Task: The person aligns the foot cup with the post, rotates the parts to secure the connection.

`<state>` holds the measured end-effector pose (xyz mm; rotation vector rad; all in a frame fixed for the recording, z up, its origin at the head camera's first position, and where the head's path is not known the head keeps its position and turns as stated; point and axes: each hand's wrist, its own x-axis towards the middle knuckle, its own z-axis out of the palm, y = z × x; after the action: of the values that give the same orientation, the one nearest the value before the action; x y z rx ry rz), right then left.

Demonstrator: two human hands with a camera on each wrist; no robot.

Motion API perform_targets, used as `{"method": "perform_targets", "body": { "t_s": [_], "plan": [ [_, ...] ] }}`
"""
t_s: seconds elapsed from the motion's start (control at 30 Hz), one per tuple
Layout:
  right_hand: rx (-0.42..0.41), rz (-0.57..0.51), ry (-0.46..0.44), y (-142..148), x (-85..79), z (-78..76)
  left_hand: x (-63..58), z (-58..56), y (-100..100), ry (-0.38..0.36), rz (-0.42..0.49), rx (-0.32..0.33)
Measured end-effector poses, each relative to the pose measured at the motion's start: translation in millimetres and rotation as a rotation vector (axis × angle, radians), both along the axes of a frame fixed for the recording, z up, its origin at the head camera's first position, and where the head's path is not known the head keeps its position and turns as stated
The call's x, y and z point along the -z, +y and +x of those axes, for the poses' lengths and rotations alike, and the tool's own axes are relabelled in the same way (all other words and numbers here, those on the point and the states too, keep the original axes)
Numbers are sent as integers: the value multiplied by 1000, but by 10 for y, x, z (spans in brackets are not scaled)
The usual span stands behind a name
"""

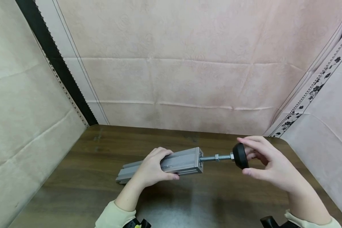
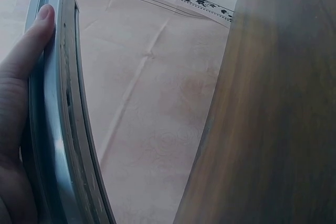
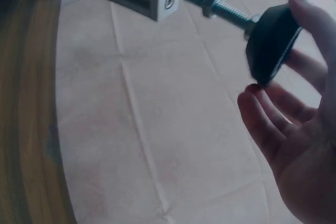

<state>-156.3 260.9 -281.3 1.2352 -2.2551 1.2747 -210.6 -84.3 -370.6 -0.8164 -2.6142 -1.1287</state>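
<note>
A grey aluminium extrusion (image 1: 182, 162) is held tilted above the table, its end plate facing right. My left hand (image 1: 151, 171) grips it about the middle, thumb along its near side; in the left wrist view that thumb lies on the grooved aluminium. A threaded rod (image 1: 209, 158) with a hex nut (image 1: 217, 157) sticks out of the end plate and carries a black levelling foot (image 1: 240, 156). My right hand (image 1: 266, 160) holds the foot loosely by its rim, thumb and fingertips at opposite edges. The right wrist view shows the foot (image 3: 270, 43) from below; the palm stays apart from it.
Below lies a brown wood-grain table (image 1: 102, 196) with rounded far corners. A pale cloth backdrop (image 1: 171, 82) rises behind its far edge, and more cloth hangs at the left and right. Wrist straps with black mounts show at both sleeves.
</note>
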Motion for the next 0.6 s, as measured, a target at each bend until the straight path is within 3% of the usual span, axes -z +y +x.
{"method": "perform_targets", "body": {
  "t_s": [0.1,0.2,0.43,0.6],
  "plan": [
    [-163,-54,-22,12,-4,-4,-3,-2,11,0,1,-2],
    [-256,-39,-6,38,-10,12,-3,-2,19,-3,1,4],
    [-222,27,46,61,-10,35,-4,5,15,-1,-3,13],
    [-84,45,36,40,-18,64,-7,16,7,0,1,23]
  ]
}}
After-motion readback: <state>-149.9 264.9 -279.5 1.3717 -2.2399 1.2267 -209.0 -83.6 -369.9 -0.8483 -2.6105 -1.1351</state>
